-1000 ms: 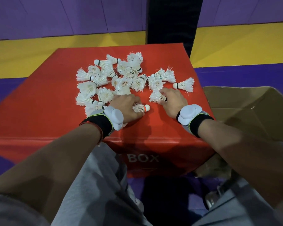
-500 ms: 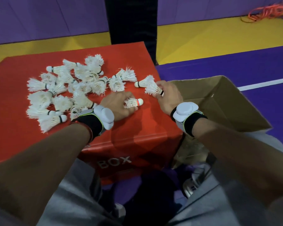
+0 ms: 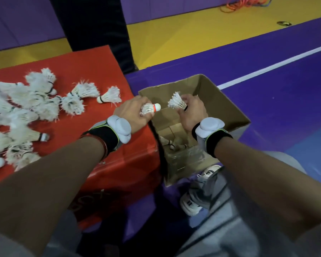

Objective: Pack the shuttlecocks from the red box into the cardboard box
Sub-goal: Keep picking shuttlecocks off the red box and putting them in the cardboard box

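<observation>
My left hand (image 3: pixel 132 115) is closed around a shuttlecock with an orange band (image 3: pixel 150 109), its white cork tip pointing right, just at the near-left edge of the cardboard box (image 3: pixel 228 110). My right hand (image 3: pixel 192 113) pinches a second shuttlecock (image 3: pixel 176 103) by its cork end, feathers fanned up and to the left, held above the open box. The two shuttlecocks are close together but not touching. The box stands on the purple floor (image 3: pixel 267 89), right against the side of the red box (image 3: pixel 100 71). Down inside the cardboard box I can make out a few shuttlecocks (image 3: pixel 170 142) lying on the bottom. The rest of the pile (image 3: pixel 35 104) lies scattered on top of the red box, to the left of my left hand. Both wrists wear black bands with white sensor units (image 3: pixel 120 129).
</observation>
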The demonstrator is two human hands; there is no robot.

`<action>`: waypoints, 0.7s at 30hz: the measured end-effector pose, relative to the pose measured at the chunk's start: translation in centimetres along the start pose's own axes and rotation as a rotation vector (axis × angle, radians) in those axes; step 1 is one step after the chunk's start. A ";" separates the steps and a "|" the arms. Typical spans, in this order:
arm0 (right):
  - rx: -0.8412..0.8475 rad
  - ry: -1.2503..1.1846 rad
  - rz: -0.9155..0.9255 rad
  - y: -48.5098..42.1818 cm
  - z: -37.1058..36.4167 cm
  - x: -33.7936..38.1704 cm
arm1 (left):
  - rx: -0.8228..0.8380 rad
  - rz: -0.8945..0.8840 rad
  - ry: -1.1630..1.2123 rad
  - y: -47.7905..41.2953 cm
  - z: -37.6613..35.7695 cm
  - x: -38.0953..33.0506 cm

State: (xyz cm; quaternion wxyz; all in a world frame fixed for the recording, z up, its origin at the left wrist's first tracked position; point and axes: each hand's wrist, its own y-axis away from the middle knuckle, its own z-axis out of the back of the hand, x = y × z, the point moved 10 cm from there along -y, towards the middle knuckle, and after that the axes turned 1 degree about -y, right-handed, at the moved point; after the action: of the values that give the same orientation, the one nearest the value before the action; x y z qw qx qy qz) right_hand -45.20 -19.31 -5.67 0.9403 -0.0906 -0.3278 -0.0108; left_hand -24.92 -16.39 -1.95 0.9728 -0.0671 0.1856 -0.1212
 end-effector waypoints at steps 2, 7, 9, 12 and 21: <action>-0.003 0.008 -0.045 0.1 0.9 -2.1 | 0.011 -0.028 -0.004 -1.0 -1.1 -2.0; -0.012 0.016 -0.088 0.4 1.9 -3.8 | 0.026 -0.067 0.019 -2.0 -2.7 -4.3; -0.006 0.044 -0.093 0.6 1.8 -3.8 | 0.039 -0.097 0.042 -2.0 -3.0 -4.8; -0.002 0.063 -0.100 1.0 1.5 -3.2 | 0.044 -0.117 0.046 -1.6 -2.9 -4.7; 0.060 0.026 -0.027 2.4 -0.7 0.6 | -0.014 -0.060 -0.003 0.5 0.5 0.0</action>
State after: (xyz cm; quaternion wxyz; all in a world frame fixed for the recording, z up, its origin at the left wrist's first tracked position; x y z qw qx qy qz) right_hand -44.14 -17.06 -6.21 0.9466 -0.0579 -0.3168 -0.0148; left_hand -24.59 -15.83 -1.61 0.9685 -0.0799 0.1828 -0.1489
